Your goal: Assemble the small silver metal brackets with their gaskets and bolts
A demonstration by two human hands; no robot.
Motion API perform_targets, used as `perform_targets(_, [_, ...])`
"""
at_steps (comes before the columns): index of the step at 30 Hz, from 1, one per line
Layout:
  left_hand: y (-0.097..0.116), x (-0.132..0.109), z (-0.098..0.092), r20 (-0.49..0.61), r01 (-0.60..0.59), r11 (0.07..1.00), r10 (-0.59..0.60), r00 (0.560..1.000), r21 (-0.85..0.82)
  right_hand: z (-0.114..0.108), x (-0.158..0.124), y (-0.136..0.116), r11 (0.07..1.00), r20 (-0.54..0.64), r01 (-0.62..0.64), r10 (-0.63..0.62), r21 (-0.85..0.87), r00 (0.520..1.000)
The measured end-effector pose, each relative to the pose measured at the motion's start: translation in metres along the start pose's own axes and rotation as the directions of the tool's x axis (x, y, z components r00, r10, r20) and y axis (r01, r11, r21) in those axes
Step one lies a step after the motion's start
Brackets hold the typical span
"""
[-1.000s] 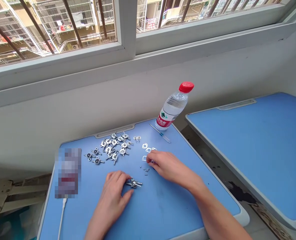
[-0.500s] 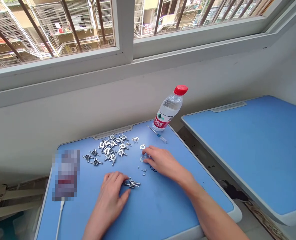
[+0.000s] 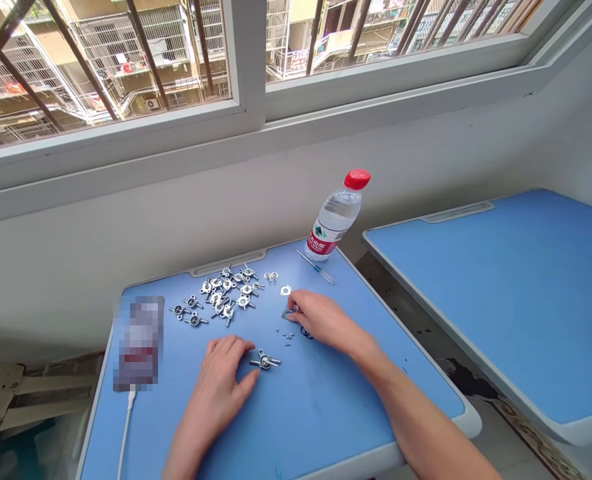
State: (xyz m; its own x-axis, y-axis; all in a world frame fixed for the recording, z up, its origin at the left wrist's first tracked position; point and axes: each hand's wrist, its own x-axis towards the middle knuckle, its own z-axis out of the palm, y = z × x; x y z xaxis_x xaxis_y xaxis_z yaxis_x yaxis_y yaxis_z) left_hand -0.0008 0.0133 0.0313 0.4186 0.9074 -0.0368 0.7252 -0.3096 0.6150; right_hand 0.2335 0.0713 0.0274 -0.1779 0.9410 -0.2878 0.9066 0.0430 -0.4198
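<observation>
Left grip (image 3: 217, 381): open, fingers apart, just beside a metal fitting (image 3: 265, 361) lying on the blue counter (image 3: 301, 420).
Right grip (image 3: 326, 321): fingers together over a small metal ring (image 3: 287, 314), partly hidden; clamped or not, impossible to tell.
Just below: tiny screws (image 3: 287, 336).
Farther left: heap of metal fittings (image 3: 223, 295).
Back edge: water bottle (image 3: 336, 217), slim screwdriver (image 3: 316, 268).

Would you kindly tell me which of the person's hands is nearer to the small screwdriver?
The right hand is nearer, lying over the desk below the small screwdriver. The left hand is farther away, down and to the left, beside a metal fitting.
</observation>
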Motion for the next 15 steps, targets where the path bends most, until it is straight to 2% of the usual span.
perform_targets(6, [-0.003,0.0,0.0,-0.041,-0.014,1.0,0.014,0.999,0.007,-0.006,-0.003,-0.001,0.997,-0.031,0.064,-0.063,0.032,0.998])
perform_targets(9, [-0.003,-0.001,0.0,-0.15,-0.052,0.998,0.047,0.988,-0.033,-0.006,-0.008,-0.008,0.967,-0.1,0.07,-0.046,0.244,0.994])
perform_targets(12, [-0.002,-0.001,0.0,-0.243,-0.086,0.99,0.058,0.968,-0.108,0.0,-0.015,-0.021,0.802,-0.107,0.116,-0.065,0.586,0.992])
perform_targets(15, [0.001,-0.002,0.003,-0.268,-0.126,0.971,0.069,0.961,-0.203,0.014,-0.023,-0.035,0.654,-0.1,0.18,-0.158,0.734,0.982])
